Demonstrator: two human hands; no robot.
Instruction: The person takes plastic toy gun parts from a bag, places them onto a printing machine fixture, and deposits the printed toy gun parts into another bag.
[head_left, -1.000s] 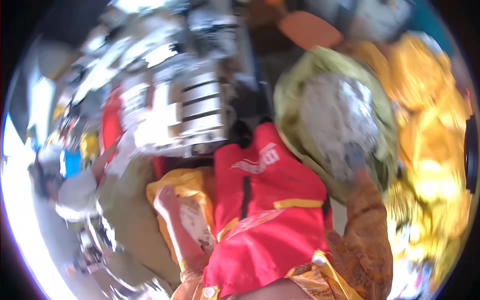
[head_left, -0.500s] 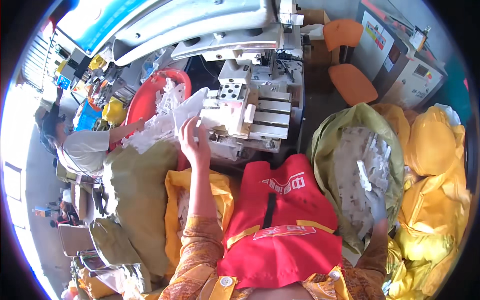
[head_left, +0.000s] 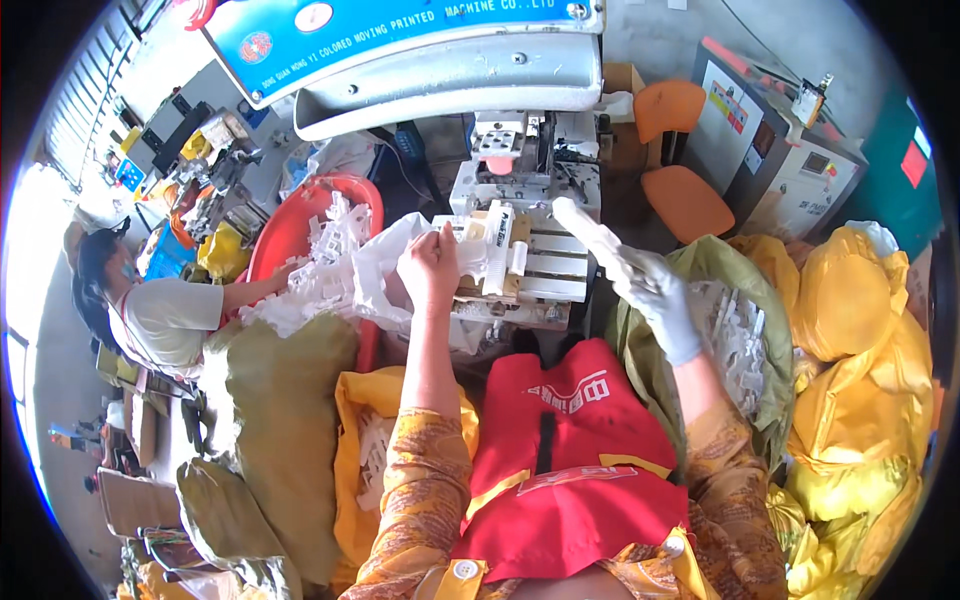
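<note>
My left hand, bare, is at the left side of the fixture on the pad printing machine. Its fingers are curled in; what they hold, if anything, is hidden. A white plastic part with dark print on top sits in the fixture, just right of that hand. My right hand wears a pale glove and grips a long white plastic part, raised at the fixture's right. Below this hand, an open olive sack holds many similar white parts. The machine's pink pad hangs behind the fixture.
A red tub heaped with white parts stands at the left, where a person in a white shirt reaches in. Close by are a full olive sack and a yellow bag. Yellow sacks crowd the right, before an orange chair.
My right hand has come up out of the olive sack with a white part. The left hand's fingers have curled in beside the fixture. The pad has moved back, uncovering the printed part.
</note>
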